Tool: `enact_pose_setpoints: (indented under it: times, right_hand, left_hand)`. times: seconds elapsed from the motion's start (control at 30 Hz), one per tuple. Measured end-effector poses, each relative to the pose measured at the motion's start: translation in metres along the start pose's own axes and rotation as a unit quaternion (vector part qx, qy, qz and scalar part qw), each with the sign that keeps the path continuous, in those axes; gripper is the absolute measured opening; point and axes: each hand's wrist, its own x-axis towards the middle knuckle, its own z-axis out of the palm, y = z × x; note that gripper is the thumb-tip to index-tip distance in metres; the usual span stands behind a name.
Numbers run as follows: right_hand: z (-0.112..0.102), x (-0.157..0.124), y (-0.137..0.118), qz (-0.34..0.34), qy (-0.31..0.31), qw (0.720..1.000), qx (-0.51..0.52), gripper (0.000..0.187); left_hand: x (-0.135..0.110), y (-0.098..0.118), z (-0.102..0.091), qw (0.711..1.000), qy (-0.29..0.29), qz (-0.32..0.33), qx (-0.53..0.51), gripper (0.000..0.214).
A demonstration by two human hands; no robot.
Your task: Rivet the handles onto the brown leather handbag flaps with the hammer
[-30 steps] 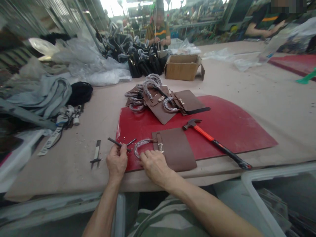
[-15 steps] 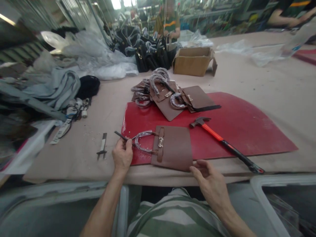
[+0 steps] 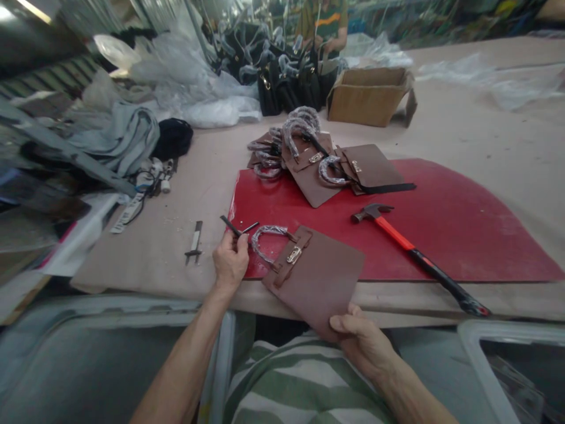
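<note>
My right hand (image 3: 368, 341) pinches the lower corner of a brown leather bag panel (image 3: 326, 271), thumb on top. The panel lies tilted over the table's front edge, with a metal clasp (image 3: 293, 254) on its strap and a plastic-wrapped handle (image 3: 260, 235). My left hand (image 3: 232, 259) is closed on a thin dark metal tool (image 3: 229, 225), whose exact kind I cannot make out; a slim rod crosses beside it. That hand is just left of the handle. To the right, a claw hammer (image 3: 397, 235) with an orange and black handle rests on the red board (image 3: 468, 224).
More brown bag panels (image 3: 313, 176) with wrapped handles are piled at the board's back. A two-pronged tool (image 3: 194, 242) lies to the left. Farther back are a cardboard box (image 3: 366, 100), black bags (image 3: 282, 88), clear plastic (image 3: 212, 112) and another person (image 3: 324, 26). Grey bins stand below the edge.
My right hand has taken hold of the panel's corner and pulled it toward me, turning the panel askew. My left hand keeps the dark tool. The whole view has shifted slightly.
</note>
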Motion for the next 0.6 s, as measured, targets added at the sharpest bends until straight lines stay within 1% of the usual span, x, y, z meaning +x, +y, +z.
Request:
enact_pose_setpoints:
  times: [0.1,0.2,0.33,0.4,0.53,0.6]
  right_hand:
    - [0.001,0.004,0.008,0.028,-0.024,0.999,0.019,0.049]
    - [0.013,0.013,0.009,0.040,-0.013,0.999,0.010,0.053]
    - [0.037,0.011,0.006,0.023,0.013,1.000,-0.007,0.055]
    - [0.042,0.007,0.009,0.011,0.017,1.000,-0.021,0.054]
    - [0.037,0.003,0.021,-0.023,0.061,0.995,-0.076,0.049]
    - [0.034,0.001,0.026,-0.035,0.081,0.993,-0.082,0.048]
  left_hand:
    - [0.000,-0.001,0.002,1.000,-0.010,0.019,0.016,0.025]
    - [-0.001,-0.002,0.003,0.999,-0.017,0.034,0.026,0.025]
    - [0.000,-0.002,0.003,0.999,-0.021,0.036,0.018,0.024]
    - [0.000,-0.002,0.003,0.999,-0.025,0.034,0.017,0.023]
    - [0.001,-0.002,0.002,0.999,-0.029,0.033,0.020,0.022]
    - [0.001,-0.003,0.001,0.999,-0.030,0.031,0.014,0.021]
